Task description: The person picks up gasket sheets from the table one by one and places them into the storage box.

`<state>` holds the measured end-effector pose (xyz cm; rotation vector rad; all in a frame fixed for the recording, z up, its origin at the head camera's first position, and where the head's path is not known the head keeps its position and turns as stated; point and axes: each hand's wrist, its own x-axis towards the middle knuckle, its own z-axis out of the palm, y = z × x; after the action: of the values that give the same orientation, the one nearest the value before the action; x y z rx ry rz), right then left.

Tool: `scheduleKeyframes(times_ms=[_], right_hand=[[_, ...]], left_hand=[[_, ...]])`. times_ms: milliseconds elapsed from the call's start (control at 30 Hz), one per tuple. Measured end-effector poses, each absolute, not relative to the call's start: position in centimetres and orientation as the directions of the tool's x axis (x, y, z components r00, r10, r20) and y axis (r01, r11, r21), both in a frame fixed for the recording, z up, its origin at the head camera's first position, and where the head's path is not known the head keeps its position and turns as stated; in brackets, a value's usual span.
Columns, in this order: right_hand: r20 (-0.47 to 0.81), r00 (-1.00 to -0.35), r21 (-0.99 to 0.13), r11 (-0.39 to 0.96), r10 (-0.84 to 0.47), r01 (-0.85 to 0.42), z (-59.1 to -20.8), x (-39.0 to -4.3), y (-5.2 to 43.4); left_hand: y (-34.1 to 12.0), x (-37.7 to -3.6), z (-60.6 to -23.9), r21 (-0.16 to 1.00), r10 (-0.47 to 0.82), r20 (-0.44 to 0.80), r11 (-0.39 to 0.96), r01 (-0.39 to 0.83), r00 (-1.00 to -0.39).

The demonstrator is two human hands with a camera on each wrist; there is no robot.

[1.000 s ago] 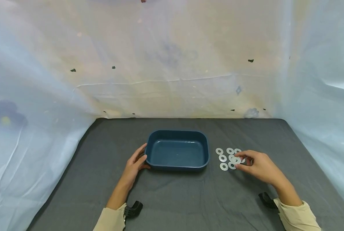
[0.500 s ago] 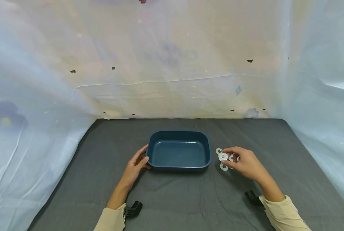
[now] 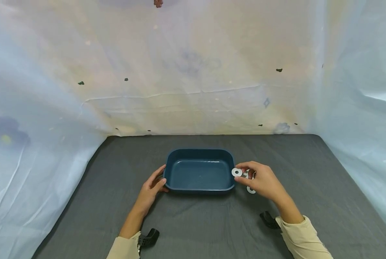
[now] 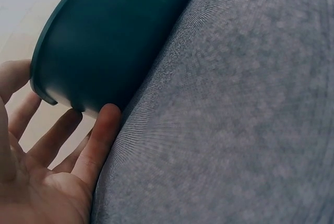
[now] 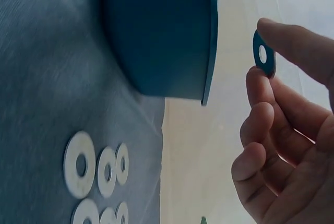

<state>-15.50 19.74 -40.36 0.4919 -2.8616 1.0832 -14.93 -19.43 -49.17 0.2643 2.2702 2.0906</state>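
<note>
Work looks barely begun — the right hand (image 3: 260,179) pinches one washer (image 3: 234,172) beside a tray (image 3: 199,176) showing none inside, other washers (image 5: 70,166) lie below that hand, and the left hand (image 3: 150,187) loosely touches the tray.

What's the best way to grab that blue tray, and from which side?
Probably by the upright walls at its two short ends, coming in from left and right together. The blue tray sits flat on the grey cloth and is longer side to side, so holding both ends should keep it level.

Raised ring washer (image 3: 233,173), upright blue bin (image 3: 199,173), loose washers (image 5: 70,165) flat
</note>
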Motion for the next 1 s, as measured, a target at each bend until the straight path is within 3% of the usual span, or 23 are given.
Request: scheduleKeyframes(times_ms=[467, 1000], right_hand=[[0.137, -0.947, -0.685, 0.663, -0.292, -0.303, -41.3, -16.4, 17.1], [0.131, -0.953, -0.656, 0.696, -0.273, -0.29, -42.3, -16.7, 16.0]], left_hand=[[-19.5, -15.1, -49.1, 0.993, 0.119, 0.052, 0.097, 0.063, -0.992], [-19.8, -14.8, -48.8, 0.992, 0.133, 0.087, 0.081, 0.098, -0.987]])
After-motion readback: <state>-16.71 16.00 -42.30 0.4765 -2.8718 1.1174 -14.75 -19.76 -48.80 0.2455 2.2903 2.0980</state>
